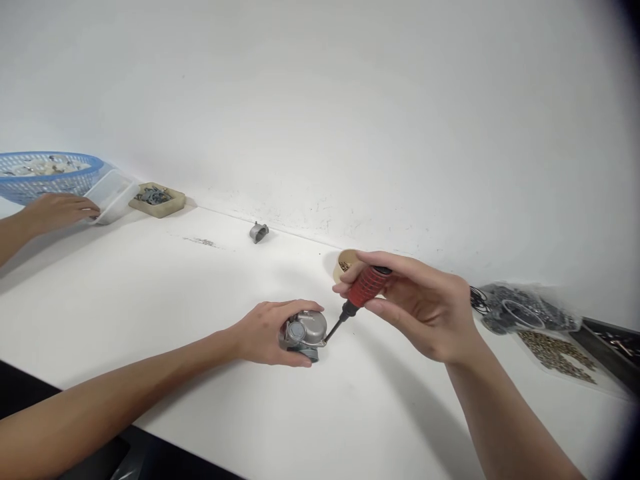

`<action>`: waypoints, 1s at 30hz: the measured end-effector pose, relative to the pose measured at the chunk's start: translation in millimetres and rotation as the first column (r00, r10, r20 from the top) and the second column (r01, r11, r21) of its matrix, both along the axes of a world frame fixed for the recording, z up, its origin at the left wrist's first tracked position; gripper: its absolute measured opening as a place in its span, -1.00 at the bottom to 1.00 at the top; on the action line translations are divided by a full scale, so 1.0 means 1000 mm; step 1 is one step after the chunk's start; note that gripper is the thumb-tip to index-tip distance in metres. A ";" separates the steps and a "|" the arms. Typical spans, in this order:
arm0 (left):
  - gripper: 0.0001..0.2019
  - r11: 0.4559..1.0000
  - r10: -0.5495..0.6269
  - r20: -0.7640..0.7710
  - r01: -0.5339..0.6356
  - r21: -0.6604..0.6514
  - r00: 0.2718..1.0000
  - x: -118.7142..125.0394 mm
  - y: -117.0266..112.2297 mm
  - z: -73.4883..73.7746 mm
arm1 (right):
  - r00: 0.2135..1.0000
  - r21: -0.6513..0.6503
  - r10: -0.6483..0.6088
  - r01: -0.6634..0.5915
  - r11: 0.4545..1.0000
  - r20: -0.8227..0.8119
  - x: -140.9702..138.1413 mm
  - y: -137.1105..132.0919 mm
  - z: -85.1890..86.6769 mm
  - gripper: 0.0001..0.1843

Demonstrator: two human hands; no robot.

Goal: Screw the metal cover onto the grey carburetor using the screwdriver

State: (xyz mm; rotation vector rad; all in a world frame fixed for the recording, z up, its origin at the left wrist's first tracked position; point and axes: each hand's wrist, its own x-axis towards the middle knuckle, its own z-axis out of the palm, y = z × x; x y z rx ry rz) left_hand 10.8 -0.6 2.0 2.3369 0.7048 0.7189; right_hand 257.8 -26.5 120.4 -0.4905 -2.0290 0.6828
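Note:
My left hand (pixel 265 333) grips a small grey metal carburetor-like part (pixel 304 331) resting on the white table (pixel 150 293). My right hand (pixel 415 300) holds a screwdriver with a red ribbed handle (pixel 367 285). Its dark shaft slants down to the left, and the tip touches the right side of the metal part. Just behind my right fingers stands a small tan cup (pixel 343 263) with tiny brass-coloured pieces inside.
Another person's hand (pixel 57 210) rests at the far left by a clear plastic box (pixel 113 195) and a blue basket (pixel 45 172). A tan tray of parts (pixel 157 199) and a loose grey metal piece (pixel 259 231) lie near the wall. Bags of rings and screws (pixel 530 320) sit right.

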 end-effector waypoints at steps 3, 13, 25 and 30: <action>-0.21 1.000 -0.007 0.001 0.007 -0.012 1.000 0.000 0.000 0.000 | 0.997 0.121 -0.065 0.068 0.990 -0.030 0.003 0.003 0.000 -0.33; -0.14 0.998 0.004 -0.035 -0.007 -0.062 0.999 0.000 -0.001 0.000 | 0.996 0.088 0.013 -0.005 0.996 -0.089 0.001 0.005 0.001 -0.33; -0.12 0.996 0.011 -0.037 -0.014 -0.087 0.999 -0.001 0.000 -0.001 | 0.998 0.098 -0.050 0.054 0.994 -0.045 0.004 0.003 0.003 -0.39; -0.11 0.995 0.021 -0.034 -0.024 -0.092 0.999 -0.001 -0.001 0.000 | 0.999 -0.029 0.035 -0.035 0.999 -0.017 0.009 0.001 0.005 -0.49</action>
